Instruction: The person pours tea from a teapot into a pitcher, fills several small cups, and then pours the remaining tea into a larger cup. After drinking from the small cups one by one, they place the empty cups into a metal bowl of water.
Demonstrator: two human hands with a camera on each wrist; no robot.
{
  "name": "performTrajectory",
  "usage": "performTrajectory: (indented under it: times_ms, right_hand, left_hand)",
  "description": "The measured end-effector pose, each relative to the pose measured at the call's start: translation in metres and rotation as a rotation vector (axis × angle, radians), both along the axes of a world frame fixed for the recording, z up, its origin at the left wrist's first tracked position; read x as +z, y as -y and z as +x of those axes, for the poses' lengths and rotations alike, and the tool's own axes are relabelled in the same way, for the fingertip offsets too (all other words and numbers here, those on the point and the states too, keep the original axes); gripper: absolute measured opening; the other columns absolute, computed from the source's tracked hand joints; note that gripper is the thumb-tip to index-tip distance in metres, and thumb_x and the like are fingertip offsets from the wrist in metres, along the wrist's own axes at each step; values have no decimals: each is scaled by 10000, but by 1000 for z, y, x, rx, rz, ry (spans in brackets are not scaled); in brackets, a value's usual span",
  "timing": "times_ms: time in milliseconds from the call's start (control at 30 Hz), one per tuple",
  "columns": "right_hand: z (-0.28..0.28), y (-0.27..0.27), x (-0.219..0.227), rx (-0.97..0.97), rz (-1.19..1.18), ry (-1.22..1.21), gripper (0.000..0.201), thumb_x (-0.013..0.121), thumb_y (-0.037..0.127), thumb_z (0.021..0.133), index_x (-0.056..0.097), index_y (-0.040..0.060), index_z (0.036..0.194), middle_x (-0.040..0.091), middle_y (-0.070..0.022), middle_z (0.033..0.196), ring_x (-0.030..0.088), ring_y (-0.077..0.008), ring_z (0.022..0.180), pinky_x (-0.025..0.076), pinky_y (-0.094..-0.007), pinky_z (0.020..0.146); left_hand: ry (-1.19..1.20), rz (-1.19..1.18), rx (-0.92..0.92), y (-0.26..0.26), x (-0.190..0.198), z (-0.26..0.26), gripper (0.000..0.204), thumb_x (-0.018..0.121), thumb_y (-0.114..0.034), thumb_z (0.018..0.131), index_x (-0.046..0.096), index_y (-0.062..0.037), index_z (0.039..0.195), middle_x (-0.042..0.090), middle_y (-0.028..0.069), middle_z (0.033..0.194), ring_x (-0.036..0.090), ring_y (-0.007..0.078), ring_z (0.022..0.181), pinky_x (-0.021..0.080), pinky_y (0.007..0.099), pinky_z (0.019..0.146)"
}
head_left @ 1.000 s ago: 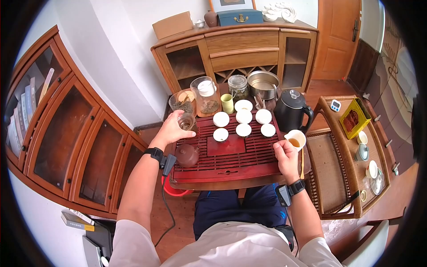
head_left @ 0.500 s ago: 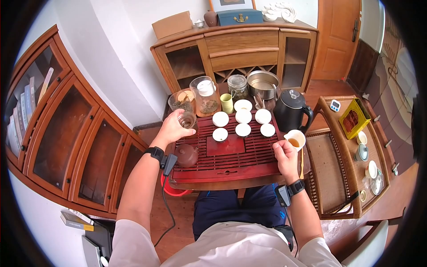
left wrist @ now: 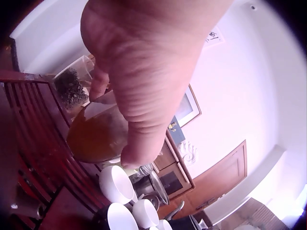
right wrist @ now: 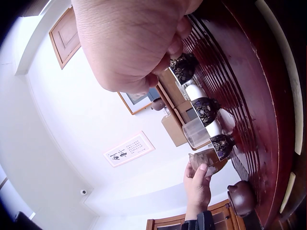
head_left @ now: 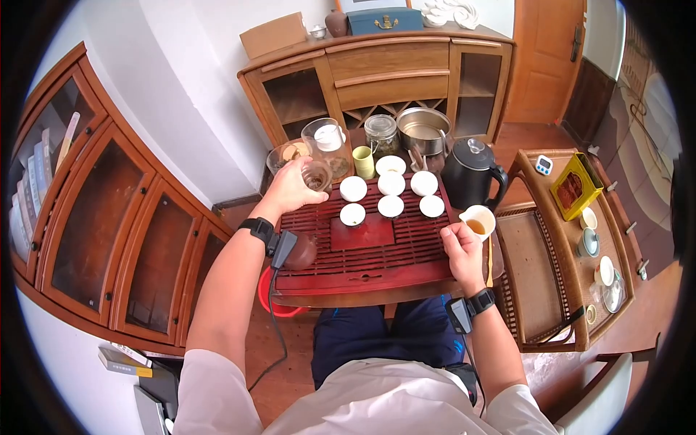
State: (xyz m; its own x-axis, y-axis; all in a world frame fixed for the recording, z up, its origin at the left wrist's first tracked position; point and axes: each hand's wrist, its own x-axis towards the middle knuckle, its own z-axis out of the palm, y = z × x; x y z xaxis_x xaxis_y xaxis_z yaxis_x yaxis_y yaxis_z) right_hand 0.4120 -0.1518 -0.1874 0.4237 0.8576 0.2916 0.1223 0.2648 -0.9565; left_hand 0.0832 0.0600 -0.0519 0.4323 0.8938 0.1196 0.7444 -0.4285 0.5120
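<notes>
My left hand (head_left: 286,190) grips a clear glass cup (head_left: 317,176) over the far left corner of the red slatted tea tray (head_left: 428,268). Amber tea (left wrist: 96,136) shows inside it in the left wrist view, with the thumb on one side and a finger on the other. At the tray's right edge, my right hand (head_left: 464,250) holds a white pitcher (head_left: 480,221) by its left side; a little tea lies in it. That pitcher is hidden in the right wrist view. Several cups, white inside and dark-patterned outside (right wrist: 207,111), stand between the hands.
A brown teapot (head_left: 303,251) sits under my left wrist. Behind the tray stand glass containers with leaves (head_left: 337,163), a lidded jar (head_left: 381,138), a steel pot (head_left: 423,130) and a black kettle (head_left: 471,177). A wicker cart (head_left: 536,279) is at the right.
My left hand has moved forward and to the right with the glass cup, towards the white cups. The right hand stays at the pitcher. The head view has shifted slightly.
</notes>
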Motion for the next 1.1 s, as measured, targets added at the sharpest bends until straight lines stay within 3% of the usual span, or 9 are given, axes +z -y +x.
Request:
performTrajectory:
  times_ms: [167,733,1100]
  right_hand:
    - [-1,2,4,6,-23,-4,177,709,159,1038,677,27,925,547,82,736,457,-19,682,396,-228,601]
    - [-1,3,6,36,-7,-25,185,704,161,1045,671,26,924,537,95,747,446,-11,692,392,-221,608]
    - [-1,2,4,35,-4,-16,180,710,161,1042,672,30,925,546,93,755,454,-14,700,402,-219,622]
  left_hand:
    - [9,29,-29,-7,-2,7,998,951,-308,625,544,90,1445,630,263,1441,617,352,1346,487,406,1142]
    - [-190,13,-28,-14,9,29,1041,936,-340,623,522,68,1487,599,277,1465,574,367,1382,451,412,1179]
    - [-276,125,-73,-23,7,37,1001,910,-322,602,552,68,1451,647,288,1367,616,382,1313,496,426,1129]
